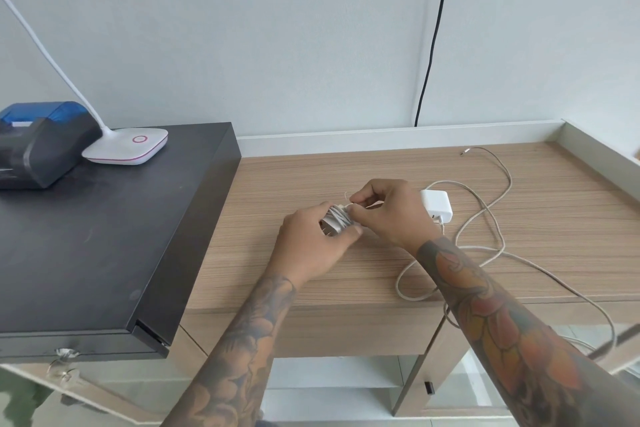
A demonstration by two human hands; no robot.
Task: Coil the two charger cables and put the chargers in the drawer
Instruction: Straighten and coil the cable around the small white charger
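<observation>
My left hand grips a white charger with its cable wound round the block, held just above the wooden desk. My right hand pinches the cable's end at the top of that bundle. A second white charger lies on the desk right behind my right hand. Its pale cable sprawls in loose loops to the right, with the plug tip near the back and part of the cable hanging over the front edge.
A black cash drawer box stands at the left with a key in its front lock. A receipt printer and a white lamp base sit on it. A black cord runs down the wall.
</observation>
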